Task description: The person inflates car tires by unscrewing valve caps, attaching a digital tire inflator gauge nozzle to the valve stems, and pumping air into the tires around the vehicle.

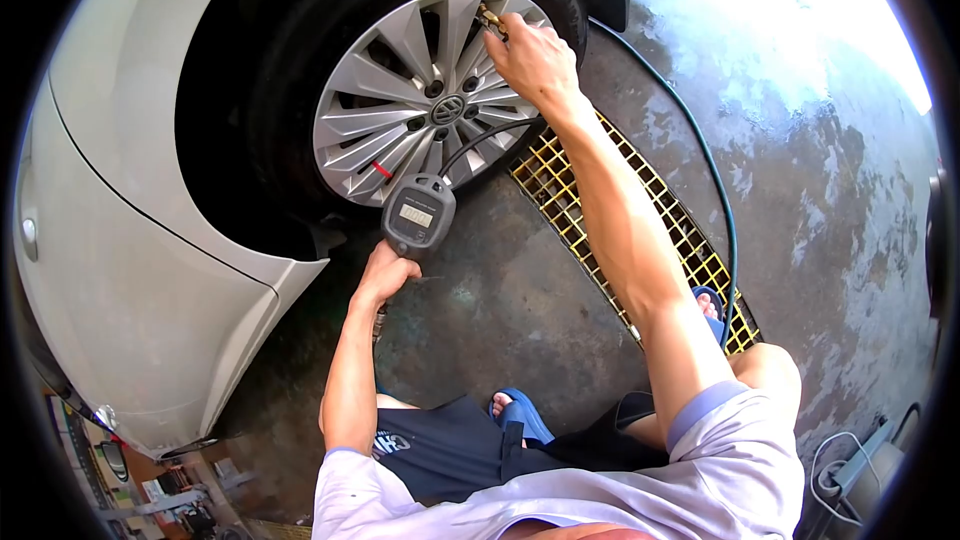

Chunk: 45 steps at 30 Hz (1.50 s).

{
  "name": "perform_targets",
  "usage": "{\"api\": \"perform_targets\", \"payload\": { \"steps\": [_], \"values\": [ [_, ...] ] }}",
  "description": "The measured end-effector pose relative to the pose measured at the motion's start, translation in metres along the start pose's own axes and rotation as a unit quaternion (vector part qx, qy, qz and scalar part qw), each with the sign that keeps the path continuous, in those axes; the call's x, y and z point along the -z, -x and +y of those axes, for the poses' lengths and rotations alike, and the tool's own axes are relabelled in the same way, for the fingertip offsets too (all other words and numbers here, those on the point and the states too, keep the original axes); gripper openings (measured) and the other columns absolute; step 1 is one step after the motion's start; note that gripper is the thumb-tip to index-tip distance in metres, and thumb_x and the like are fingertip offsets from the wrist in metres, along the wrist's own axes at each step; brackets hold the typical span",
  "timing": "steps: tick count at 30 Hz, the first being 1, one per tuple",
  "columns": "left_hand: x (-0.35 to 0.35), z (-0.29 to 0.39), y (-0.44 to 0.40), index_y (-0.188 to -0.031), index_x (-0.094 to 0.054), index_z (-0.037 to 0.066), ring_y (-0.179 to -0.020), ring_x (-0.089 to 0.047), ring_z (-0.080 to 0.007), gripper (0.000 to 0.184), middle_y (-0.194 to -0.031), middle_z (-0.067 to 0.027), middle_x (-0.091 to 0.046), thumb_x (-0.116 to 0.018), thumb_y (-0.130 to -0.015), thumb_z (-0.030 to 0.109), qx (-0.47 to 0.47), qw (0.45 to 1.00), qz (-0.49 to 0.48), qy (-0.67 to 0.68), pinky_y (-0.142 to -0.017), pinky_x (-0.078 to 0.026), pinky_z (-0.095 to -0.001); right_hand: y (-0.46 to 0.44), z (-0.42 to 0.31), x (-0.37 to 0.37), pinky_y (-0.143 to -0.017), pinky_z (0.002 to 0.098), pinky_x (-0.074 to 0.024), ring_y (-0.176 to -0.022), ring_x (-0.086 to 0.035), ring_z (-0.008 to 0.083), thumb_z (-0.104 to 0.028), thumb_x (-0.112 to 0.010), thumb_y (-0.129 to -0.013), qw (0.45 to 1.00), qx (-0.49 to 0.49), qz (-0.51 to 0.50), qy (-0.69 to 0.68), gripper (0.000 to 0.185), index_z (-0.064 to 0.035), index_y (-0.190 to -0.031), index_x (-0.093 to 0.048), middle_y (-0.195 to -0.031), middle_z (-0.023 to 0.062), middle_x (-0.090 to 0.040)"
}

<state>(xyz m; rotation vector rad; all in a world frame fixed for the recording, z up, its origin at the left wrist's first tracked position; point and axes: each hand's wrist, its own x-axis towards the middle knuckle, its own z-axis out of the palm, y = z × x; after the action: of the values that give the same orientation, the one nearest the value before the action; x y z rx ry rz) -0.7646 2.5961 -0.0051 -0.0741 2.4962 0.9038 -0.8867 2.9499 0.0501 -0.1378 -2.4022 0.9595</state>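
Observation:
My left hand is closed around the handle of a digital tyre inflator gauge, held in front of the wheel's lower edge. Its small screen is lit with digits too faint to read surely. From the gauge a black hose curves up across the wheel and passes out of sight near my right forearm. My right hand grips a brass air chuck at the upper rim of the silver alloy wheel. Whether the chuck sits on the valve is hidden. A red mark shows on a lower spoke.
The white car body fills the left side, around the black tyre. A yellow floor grating runs beneath my right arm. A dark green hose curves over the wet floor. Grey equipment with a cable stands lower right.

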Motion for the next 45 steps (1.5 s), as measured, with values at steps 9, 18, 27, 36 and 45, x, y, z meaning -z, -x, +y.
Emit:
{"api": "perform_targets", "payload": {
  "steps": [9, 18, 27, 36, 45],
  "values": [
    [-0.017, 0.008, -0.004, -0.123, -0.067, -0.002, -0.114, -0.064, -0.021, 0.056, -0.12, -0.0103, -0.07, -0.075, -0.068, 0.003, -0.028, 0.99, -0.037, 0.133, -0.097, -0.05, -0.0346, -0.005, -0.013, -0.008, -0.075, 0.0535, -0.0594, -0.083, -0.074, 0.0452, -0.035, -0.06, -0.101, 0.999, -0.029, 0.013, 0.037, 0.036, 0.0003, -0.1, -0.068, -0.086, 0.0258, -0.074],
    [-0.021, 0.012, 0.0, -0.128, -0.067, 0.0, -0.117, -0.063, -0.0208, 0.059, -0.123, -0.0086, -0.07, -0.076, -0.07, 0.002, -0.023, 0.99, -0.035, 0.136, -0.1, -0.049, -0.0338, -0.013, -0.013, -0.01, -0.077, 0.0517, -0.0608, -0.086, -0.075, 0.0455, -0.029, -0.064, -0.097, 1.0, -0.02, 0.0, 0.021, 0.032, 0.0033, -0.097, -0.069, -0.09, 0.0274, -0.074],
    [-0.024, 0.007, 0.003, -0.126, -0.068, 0.001, -0.114, -0.064, -0.0214, 0.06, -0.121, -0.0096, -0.071, -0.078, -0.067, 0.005, -0.047, 0.993, -0.022, 0.104, -0.099, -0.049, -0.0343, -0.013, -0.02, -0.032, -0.075, 0.0559, -0.059, -0.081, -0.073, 0.0483, -0.034, -0.06, -0.101, 0.998, -0.053, 0.031, 0.014, 0.036, 0.0023, -0.104, -0.06, -0.082, 0.0273, -0.073],
    [-0.02, 0.002, 0.006, -0.126, -0.067, 0.001, -0.118, -0.064, -0.0233, 0.06, -0.123, -0.0122, -0.071, -0.077, -0.068, 0.006, -0.054, 0.995, -0.017, 0.082, -0.101, -0.048, -0.0348, -0.016, -0.028, -0.022, -0.077, 0.0551, -0.0594, -0.084, -0.075, 0.047, -0.026, -0.058, -0.096, 0.997, -0.061, 0.037, 0.034, 0.032, 0.0042, -0.105, -0.059, -0.086, 0.0298, -0.074],
    [-0.025, 0.0, 0.001, -0.134, -0.061, -0.002, -0.126, -0.06, -0.025, 0.062, -0.131, -0.0132, -0.067, -0.076, -0.073, 0.002, -0.046, 0.997, 0.028, 0.05, -0.107, -0.046, -0.0354, -0.023, -0.035, -0.011, -0.094, 0.0537, -0.055, -0.101, -0.071, 0.0476, -0.033, -0.051, -0.091, 0.994, -0.054, 0.083, -0.037, 0.046, 0.0044, -0.112, -0.068, -0.101, 0.0339, -0.071]
  ]
}}
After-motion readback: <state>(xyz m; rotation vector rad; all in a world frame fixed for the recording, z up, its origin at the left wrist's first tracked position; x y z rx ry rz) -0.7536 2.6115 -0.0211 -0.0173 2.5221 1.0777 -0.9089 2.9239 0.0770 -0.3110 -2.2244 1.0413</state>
